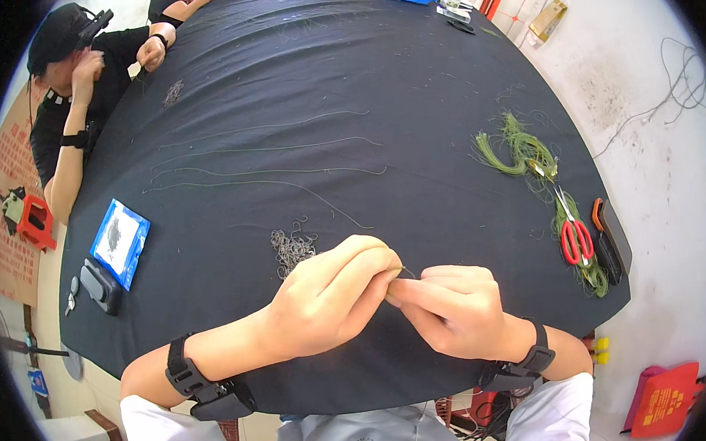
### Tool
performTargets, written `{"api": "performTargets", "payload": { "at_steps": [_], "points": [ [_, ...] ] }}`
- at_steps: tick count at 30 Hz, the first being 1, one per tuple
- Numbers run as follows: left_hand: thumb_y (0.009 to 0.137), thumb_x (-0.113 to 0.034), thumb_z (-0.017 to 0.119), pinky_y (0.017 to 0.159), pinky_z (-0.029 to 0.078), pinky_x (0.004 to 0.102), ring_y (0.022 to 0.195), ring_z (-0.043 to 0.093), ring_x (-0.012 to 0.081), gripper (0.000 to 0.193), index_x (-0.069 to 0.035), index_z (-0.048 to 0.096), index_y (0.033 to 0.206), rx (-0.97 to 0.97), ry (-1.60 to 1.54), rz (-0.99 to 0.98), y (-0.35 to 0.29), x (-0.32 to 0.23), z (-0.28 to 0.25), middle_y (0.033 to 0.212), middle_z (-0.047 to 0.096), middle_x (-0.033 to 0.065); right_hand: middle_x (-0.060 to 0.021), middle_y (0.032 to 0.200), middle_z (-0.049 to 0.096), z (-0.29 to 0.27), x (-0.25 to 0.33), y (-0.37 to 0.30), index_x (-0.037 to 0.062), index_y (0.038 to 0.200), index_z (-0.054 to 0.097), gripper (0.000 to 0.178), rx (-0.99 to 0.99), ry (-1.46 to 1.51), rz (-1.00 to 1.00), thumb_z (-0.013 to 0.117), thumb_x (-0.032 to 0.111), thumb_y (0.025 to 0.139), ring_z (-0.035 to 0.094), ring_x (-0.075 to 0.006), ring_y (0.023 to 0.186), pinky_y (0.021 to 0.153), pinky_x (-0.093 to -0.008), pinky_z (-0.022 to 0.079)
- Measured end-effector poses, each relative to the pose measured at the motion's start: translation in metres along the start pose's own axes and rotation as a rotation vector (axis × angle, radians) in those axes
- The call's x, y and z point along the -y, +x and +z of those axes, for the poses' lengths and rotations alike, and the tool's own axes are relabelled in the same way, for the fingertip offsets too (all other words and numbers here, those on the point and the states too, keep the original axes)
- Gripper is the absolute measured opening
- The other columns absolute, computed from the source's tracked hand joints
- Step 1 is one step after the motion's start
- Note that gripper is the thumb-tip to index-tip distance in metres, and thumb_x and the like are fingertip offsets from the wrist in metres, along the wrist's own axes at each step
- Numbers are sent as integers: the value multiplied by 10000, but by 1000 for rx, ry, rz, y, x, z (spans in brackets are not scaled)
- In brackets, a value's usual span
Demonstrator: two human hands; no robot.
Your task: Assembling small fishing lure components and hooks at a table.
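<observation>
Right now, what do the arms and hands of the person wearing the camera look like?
The left hand and right hand are bare. White sleeves end around the elbows. Each forearm wears a black strap with a dark, rounded block attached.

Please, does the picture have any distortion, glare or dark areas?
Head view: cloth edges look bowed, corners are black; no harsh glare on the cloth; wall at right bright; strand between left hand and right hand too fine to trace.
</observation>
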State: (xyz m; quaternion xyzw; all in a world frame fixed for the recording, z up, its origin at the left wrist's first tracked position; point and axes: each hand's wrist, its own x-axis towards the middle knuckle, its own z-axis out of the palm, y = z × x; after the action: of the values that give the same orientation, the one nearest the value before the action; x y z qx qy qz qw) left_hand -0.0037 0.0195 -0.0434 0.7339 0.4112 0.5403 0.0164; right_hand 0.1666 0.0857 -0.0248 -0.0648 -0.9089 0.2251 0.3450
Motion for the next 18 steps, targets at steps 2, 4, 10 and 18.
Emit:
{"api": "performTargets", "payload": {
  "at_steps": [2,4,10,18],
  "points": [
    [739,112,638,539,494,282,657,617,224,165,56,587,885,8,49,48,0,2,-1,823,605,158,-65,553,478,-3,2,1,-16,897,634,216,-12,-37,-24,674,-47,688,493,-199,450,413,-299,391],
    [731,113,642,538,495,285,653,615,227,170,57,586,882,16,45,52,1,3,-1,818,606,160,-61,552,473,-8,3,2,-25,900,630,223,-26,-70,-48,674,-50,683,485,-193,446,406,-294,385],
    [717,105,660,525,487,279,637,608,211,174,47,598,868,51,-35,39,3,-1,-2,814,614,149,-75,582,540,-22,-6,12,-10,898,648,211,-118,-153,-38,668,-67,696,487,-189,440,414,-288,387],
    [734,71,685,453,385,195,568,524,82,174,22,632,893,89,-137,-88,9,-11,-10,849,633,109,-93,644,617,-22,-11,11,9,885,667,175,-140,-3,73,671,-52,721,566,-184,493,455,-268,426]
  ]
}}
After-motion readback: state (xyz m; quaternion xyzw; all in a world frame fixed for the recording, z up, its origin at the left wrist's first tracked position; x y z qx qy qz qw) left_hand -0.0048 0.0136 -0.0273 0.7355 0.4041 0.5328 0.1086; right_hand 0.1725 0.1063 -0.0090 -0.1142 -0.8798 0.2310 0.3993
